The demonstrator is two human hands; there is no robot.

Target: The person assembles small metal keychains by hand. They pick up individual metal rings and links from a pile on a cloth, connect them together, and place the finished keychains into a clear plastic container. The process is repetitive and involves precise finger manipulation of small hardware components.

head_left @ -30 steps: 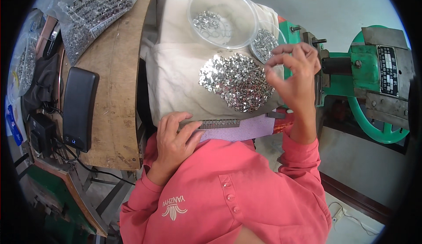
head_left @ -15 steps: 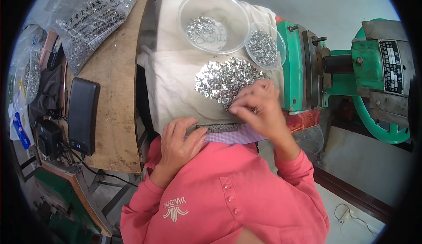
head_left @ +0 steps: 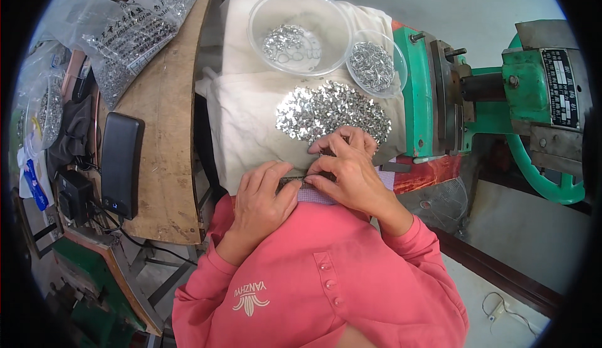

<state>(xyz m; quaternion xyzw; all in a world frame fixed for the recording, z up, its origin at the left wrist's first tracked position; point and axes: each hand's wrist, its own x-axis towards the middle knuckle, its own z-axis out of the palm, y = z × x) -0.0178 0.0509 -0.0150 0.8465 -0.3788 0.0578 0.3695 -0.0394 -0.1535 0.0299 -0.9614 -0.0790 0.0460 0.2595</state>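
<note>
Since the earlier frame, the right hand [head_left: 352, 171] has come in from the near right edge of the pile to the strip; the left hand [head_left: 262, 196] stays about where it was. The strip [head_left: 295, 178], dark and narrow, lies between the two hands at the near edge of the cloth [head_left: 243, 113], mostly hidden by fingers. The left grip is closed on its left end, thumb on the near side. The right thumb tip is at the strip, with the other fingers bent above it; I cannot tell whether this grip is together or has a part in it.

Under the strip shows a purple checked mat [head_left: 316, 195]. Just beyond the right hand spreads the pile [head_left: 332, 110] of small shiny metal pieces, on the cloth. Behind it stand a big clear bowl [head_left: 337, 19] with some pieces inside and, beside it, a smaller tub [head_left: 402, 75] of metal parts. To the right is a green machine [head_left: 417, 100]. To the left, on the wooden tabletop [head_left: 170, 128], lie a black box [head_left: 122, 163] and a clear bag [head_left: 128, 34] of metal pieces.
</note>
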